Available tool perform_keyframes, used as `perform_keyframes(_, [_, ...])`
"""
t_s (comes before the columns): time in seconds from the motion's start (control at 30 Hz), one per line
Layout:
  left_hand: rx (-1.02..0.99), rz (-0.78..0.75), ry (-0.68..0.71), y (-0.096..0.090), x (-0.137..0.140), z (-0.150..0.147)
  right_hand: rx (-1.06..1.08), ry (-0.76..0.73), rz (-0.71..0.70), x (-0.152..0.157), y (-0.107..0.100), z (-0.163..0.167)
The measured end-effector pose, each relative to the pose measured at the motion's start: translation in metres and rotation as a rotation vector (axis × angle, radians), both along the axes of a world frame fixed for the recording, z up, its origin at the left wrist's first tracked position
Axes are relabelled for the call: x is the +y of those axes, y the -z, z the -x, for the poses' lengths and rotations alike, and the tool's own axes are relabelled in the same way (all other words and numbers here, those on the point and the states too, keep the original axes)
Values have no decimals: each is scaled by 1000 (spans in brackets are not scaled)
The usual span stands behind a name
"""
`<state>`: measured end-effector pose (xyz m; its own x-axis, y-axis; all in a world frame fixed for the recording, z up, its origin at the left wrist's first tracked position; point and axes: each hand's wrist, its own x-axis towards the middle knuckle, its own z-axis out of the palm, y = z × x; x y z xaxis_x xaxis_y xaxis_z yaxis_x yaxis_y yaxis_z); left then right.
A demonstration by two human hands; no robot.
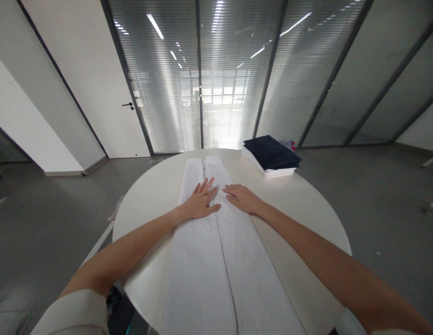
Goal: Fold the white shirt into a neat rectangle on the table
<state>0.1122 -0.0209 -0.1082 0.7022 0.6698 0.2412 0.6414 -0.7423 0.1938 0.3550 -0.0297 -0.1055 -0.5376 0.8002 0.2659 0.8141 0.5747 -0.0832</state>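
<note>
Where a round, cream-white table [303, 200] fills the middle of the view from the head camera, a long white cloth garment [216, 260] lies flat on it, folded into a narrow strip that runs from the near edge to the far side. A seam or fold line runs down its middle.

Both bare hands rest palm down on the far half of this strip. The left hand [201, 201] lies flat with its fingers spread and pointing away and slightly right, the thumb stretched out to the right across the centre line. The right hand [241, 197] lies flat just beside it, fingers together and pointing left toward the other hand. The fingertips of the two hands are close; whether they touch cannot be told. Neither hand grips anything; both press open against the cloth. The forearms reach in from the lower corners, the left one ending in a pale rolled sleeve [73, 314].

At the far right edge of the table sits a stack of folded clothes [270, 158], white below with a dark navy piece on top, well apart from the hands.

Beyond the table stand glass walls with grey blinds [233, 70], a white door [97, 79] and a grey floor [376, 195].
</note>
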Motion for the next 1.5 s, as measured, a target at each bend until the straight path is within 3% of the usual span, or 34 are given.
perform_keyframes(0.17, [-84, -117, -74, -1, -2, -1, 3, -5, -6, 0, -1, 0])
perform_keyframes(0.37, [137, 64, -20, -4, -1, -2, 6, -3, 8, -1, -1, 0])
perform_keyframes(0.63, [166, 55, -23, -10, -2, -1, 4, 3, 16, -1, -2, 1])
perform_keyframes(0.73, [180, 63, -13, -16, -14, -4, 9, 6, 19, -1, -2, 1])
perform_keyframes(0.93, [153, 52, 219, -22, -95, -11, 21, 24, 29, -1, -2, 1])
perform_keyframes(1.1, [55, -65, 632, -28, -160, -6, 44, 36, 43, 2, 4, 0])
perform_keyframes(1.2, [31, -136, 764, -31, -171, -6, 51, 35, 55, 3, 5, 0])
perform_keyframes(1.5, [23, -124, 705, -36, -165, -9, 50, 22, 27, 3, 4, 1])
